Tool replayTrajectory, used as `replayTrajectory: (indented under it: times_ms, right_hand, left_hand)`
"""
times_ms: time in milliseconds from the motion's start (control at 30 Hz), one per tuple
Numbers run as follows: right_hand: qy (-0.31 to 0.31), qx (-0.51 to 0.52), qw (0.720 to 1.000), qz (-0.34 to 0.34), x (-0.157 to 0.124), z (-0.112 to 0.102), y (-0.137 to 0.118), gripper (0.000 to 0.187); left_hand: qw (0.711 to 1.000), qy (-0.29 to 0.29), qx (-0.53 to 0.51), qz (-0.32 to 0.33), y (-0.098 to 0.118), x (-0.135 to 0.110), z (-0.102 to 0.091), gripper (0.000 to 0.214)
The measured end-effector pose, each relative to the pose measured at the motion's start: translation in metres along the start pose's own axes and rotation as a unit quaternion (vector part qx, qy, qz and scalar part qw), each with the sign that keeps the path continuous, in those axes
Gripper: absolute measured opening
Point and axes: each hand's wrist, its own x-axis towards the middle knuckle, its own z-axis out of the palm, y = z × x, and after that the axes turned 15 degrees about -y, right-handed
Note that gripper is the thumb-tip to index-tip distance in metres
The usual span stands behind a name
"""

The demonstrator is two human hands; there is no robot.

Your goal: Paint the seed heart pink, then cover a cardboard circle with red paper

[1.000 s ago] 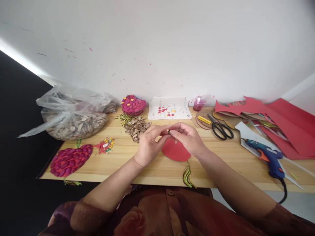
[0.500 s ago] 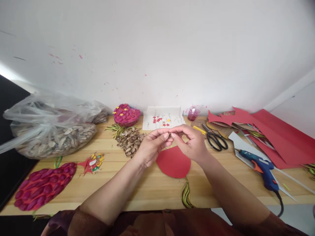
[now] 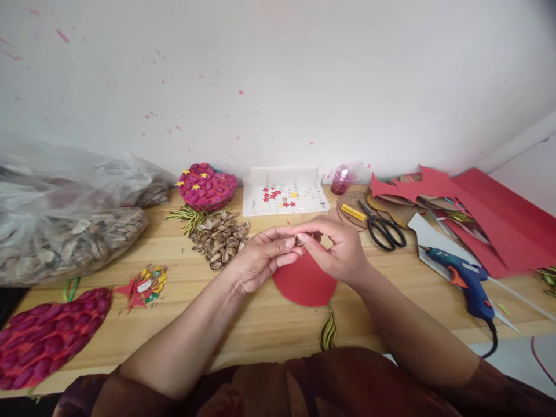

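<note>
Between the fingertips of both hands is a small brown shell (image 3: 298, 241), partly covered by the fingers. My left hand (image 3: 259, 258) pinches it from the left, and my right hand (image 3: 341, 250) pinches it from the right. Beneath them lies a red paper disc (image 3: 304, 286), its upper part hidden by the hands. A green and black yarn tassel (image 3: 329, 331) hangs from its near edge. To the left of my left hand is a loose pile of brown shells (image 3: 221, 238).
Clear plastic bags of shells (image 3: 73, 231) sit at the left. Magenta shell-covered pieces (image 3: 54, 336) and paper scraps (image 3: 145, 286) lie nearer. Star cutouts rest on a white sheet (image 3: 256, 205). Right are a cup (image 3: 343, 180), black scissors (image 3: 384, 229), a blue glue gun (image 3: 471, 284) and red paper (image 3: 499, 214).
The view has shifted, so the table's things sit higher and those at the left lie farther left. Both hands stay together over the disc, and the shell shows more clearly between the fingertips.
</note>
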Motion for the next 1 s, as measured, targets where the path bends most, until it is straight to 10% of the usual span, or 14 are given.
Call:
replayTrajectory:
  times_ms: [400,567,800,1000]
  right_hand:
    - [-0.028,0.044,0.998,0.027,0.000,-0.002,-0.006,0.018]
    - [0.062,-0.075,0.994,0.059,-0.001,-0.024,0.002,0.016]
    - [-0.067,-0.346,0.864,0.361,-0.013,-0.075,0.034,0.023]
    - [-0.081,-0.391,0.784,0.475,-0.029,-0.099,0.028,0.026]
  left_hand:
    - [1.000,-0.001,0.010,-0.015,0.000,-0.001,-0.003,0.023]
    - [1.000,0.010,-0.007,0.014,0.002,-0.001,-0.001,0.024]
    - [0.997,0.061,-0.012,0.034,0.004,0.000,0.004,0.021]
    - [0.992,0.105,-0.013,0.063,0.011,0.001,0.009,0.021]
